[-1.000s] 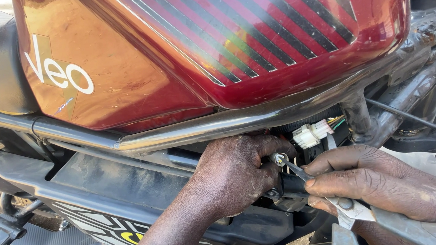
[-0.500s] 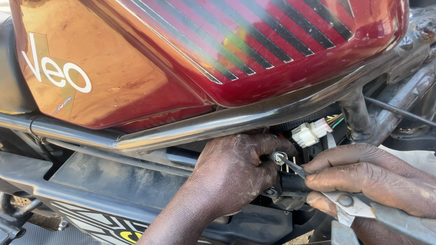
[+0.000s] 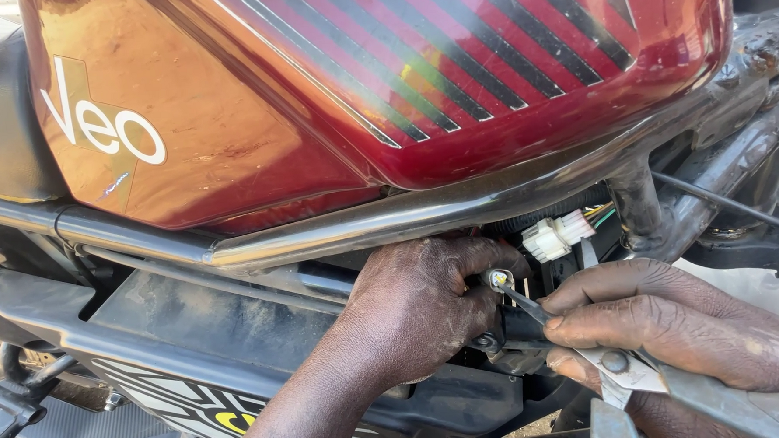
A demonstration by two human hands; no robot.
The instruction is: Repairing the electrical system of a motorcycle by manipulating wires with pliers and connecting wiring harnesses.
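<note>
Head view: left hand (image 3: 420, 310) pinches a small fitting (image 3: 498, 280); right hand (image 3: 675, 333) closes pliers (image 3: 619, 371) on it. Slipping jaws could drop it.

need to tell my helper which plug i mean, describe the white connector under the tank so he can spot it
Start at the big dark red fuel tank and drop below the steel frame tube along its lower edge. Just above the right hand sits the white plastic connector, the only bright white blocky part there, with coloured wires behind it.

Bright daylight, glare on tank (image 3: 332, 99), sharp; underside shadowed.
</note>
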